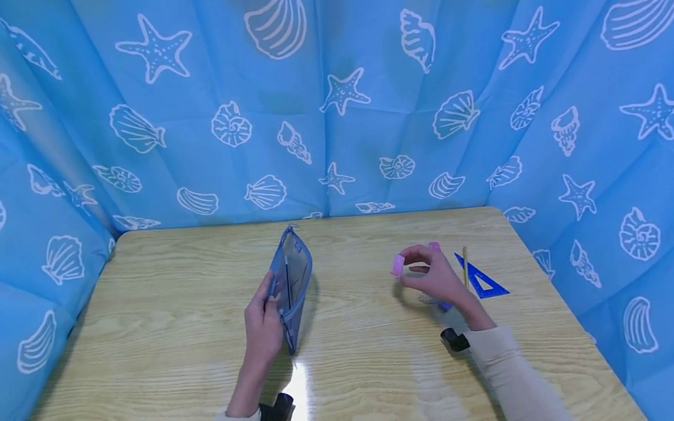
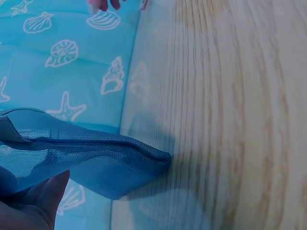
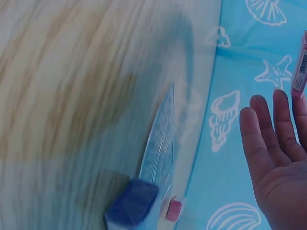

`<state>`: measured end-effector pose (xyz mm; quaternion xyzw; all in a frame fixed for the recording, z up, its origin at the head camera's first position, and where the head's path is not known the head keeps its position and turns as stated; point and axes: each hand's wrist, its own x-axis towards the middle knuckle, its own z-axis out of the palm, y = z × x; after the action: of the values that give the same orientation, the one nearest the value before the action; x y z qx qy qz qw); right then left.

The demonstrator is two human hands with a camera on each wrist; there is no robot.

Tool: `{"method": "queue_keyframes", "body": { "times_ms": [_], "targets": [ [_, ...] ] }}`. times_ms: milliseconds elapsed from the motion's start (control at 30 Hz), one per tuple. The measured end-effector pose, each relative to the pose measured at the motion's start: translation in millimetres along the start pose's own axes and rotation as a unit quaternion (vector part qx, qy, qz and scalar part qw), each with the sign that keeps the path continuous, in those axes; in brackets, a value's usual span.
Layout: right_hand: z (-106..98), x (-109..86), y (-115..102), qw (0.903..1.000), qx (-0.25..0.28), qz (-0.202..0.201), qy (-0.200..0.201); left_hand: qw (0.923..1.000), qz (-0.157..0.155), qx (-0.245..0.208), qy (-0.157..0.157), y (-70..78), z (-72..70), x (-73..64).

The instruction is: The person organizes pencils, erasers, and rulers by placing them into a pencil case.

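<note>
My left hand (image 1: 263, 321) grips the side of a blue mesh zip pouch (image 1: 304, 286), held upright above the table with its mouth spread. A slim dark pencil-like stick (image 1: 288, 281) shows inside it. In the left wrist view, the thumb presses the mesh of the pouch (image 2: 110, 177). Over the table to the right, my right hand (image 1: 439, 278) pinches a pink eraser (image 1: 397, 265) between thumb and fingertips. A barcode label shows on the eraser (image 3: 301, 72) in the right wrist view. Below that hand lie a clear protractor-like piece (image 3: 160, 143) and a dark blue block (image 3: 133, 202).
Right of my right hand lie a blue set square (image 1: 485, 282) and a yellowish pencil (image 1: 465, 267). Another pink item (image 1: 434, 246) is partly hidden behind that hand. A blue shell-patterned curtain (image 1: 319, 108) borders the wooden table (image 1: 163, 311).
</note>
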<state>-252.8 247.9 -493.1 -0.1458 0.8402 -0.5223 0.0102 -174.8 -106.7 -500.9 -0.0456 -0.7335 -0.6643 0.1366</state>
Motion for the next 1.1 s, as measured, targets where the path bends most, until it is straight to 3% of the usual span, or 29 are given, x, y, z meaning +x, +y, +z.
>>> {"method": "queue_keyframes", "body": {
  "times_ms": [500, 933, 1100],
  "targets": [
    [24, 3.2, -2, 0.9994, 0.008, 0.003, -0.032, 0.9997, -0.003, -0.021, 0.010, -1.9, 0.5, -0.5],
    [49, 8.5, -7, 0.9960, 0.048, -0.040, -0.064, 0.9994, -0.005, -0.028, 0.018, -2.3, -1.8, -0.8],
    [56, 14.3, -14, 0.9955, 0.035, -0.053, -0.071, 0.9991, -0.001, -0.035, 0.022, -2.7, -1.8, -0.5]
  ]
}}
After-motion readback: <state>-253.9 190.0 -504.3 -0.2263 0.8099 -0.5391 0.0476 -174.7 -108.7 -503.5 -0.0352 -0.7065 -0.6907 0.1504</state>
